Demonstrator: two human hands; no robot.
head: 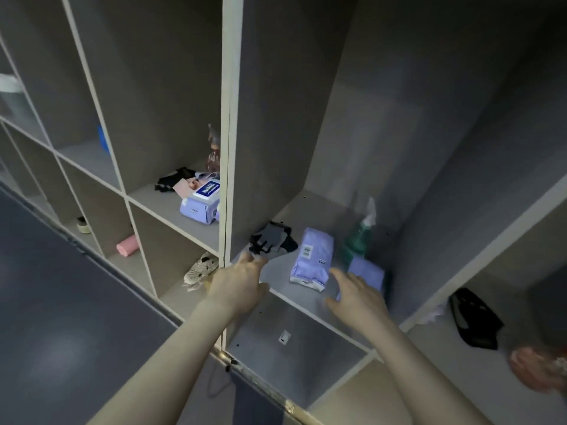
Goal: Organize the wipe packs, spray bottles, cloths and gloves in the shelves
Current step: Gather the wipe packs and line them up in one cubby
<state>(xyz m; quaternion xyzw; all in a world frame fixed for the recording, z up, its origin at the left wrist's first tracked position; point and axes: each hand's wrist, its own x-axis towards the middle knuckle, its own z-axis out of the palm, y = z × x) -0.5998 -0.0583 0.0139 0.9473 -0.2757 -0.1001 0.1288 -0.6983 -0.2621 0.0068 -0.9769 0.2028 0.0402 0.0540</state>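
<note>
Both arms reach into the grey shelf (276,273). Left hand (242,280), fingers relaxed, touches the black-and-grey gloves (271,239). Right hand (357,294) hovers spread at 4 o'clock of the lilac wipe pack (313,259).

I take this for a storage or changing room, perhaps a utility area. I see a tall grey cubby shelf unit (227,148) with open compartments holding wipe packs (311,262), a spray bottle (359,237), gloves (271,239), a sneaker (199,268) and a black bag (474,319).
</note>
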